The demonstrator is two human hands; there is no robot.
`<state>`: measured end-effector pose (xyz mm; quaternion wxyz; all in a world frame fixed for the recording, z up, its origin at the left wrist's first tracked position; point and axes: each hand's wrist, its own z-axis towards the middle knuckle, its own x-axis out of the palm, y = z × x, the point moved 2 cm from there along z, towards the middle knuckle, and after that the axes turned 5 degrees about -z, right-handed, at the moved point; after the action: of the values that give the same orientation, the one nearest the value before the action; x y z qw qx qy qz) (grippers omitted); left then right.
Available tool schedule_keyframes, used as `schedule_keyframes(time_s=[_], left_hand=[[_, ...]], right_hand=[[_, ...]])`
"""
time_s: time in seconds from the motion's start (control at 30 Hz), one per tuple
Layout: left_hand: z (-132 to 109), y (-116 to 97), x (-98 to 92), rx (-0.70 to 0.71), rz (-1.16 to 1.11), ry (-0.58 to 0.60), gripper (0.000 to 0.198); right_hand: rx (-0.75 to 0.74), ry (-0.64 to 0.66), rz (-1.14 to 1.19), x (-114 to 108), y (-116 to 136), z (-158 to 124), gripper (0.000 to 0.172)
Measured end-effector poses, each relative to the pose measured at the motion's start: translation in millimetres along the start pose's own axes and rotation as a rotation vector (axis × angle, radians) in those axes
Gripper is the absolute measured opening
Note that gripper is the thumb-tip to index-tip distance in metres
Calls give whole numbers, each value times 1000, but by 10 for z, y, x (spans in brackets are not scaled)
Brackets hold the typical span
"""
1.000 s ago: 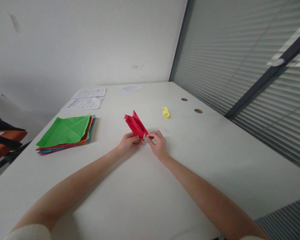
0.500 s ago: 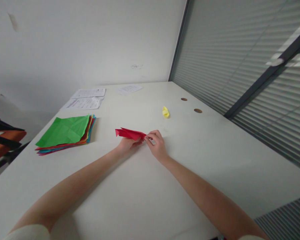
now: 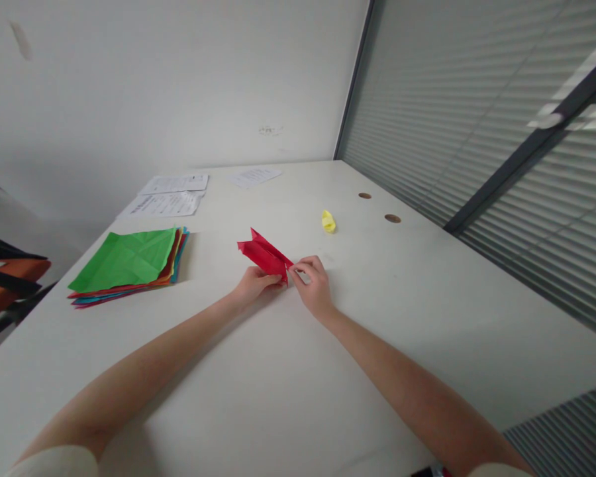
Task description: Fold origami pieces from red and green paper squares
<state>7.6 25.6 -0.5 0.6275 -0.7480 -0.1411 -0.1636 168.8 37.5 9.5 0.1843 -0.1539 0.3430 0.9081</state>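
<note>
A folded red paper piece (image 3: 263,255) is held just above the white table (image 3: 288,371), tilted up and to the left. My left hand (image 3: 252,285) grips its near end from below, fingers closed on it. My right hand (image 3: 314,285) pinches the same end at its right tip with thumb and forefinger. Both hands meet at the paper's lower right corner.
A stack of coloured paper sheets, green on top (image 3: 129,263), lies to the left. A small yellow folded piece (image 3: 328,221) sits beyond the hands. Printed white sheets (image 3: 171,197) lie at the far edge. Two round holes (image 3: 392,218) are in the table near the blinds.
The red paper dropped from steeply upright to nearly flat, then rose again to a shallow tilt. Both hands stayed in place at its near end.
</note>
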Motion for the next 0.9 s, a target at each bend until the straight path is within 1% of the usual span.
schedule_keyframes(time_s=[0.07,0.23,0.47,0.63,0.9], left_hand=[[-1,2,2,0,8,2,27],[-38,-34,45,57,35,31,26],[-86,-65,85,57,28,50,27],[-88,-43,92,40,-14,62,29],[-72,-35,64,-2,-75,71,30]], right_hand=[[-10,16,6,11,-1,-4,9],[-40,57,58,43,-15,-18,9],[-55,82,48,38,3,-18,9],[-93,95,87,44,18,-22,11],[-26,119,134,52,-20,-2,10]])
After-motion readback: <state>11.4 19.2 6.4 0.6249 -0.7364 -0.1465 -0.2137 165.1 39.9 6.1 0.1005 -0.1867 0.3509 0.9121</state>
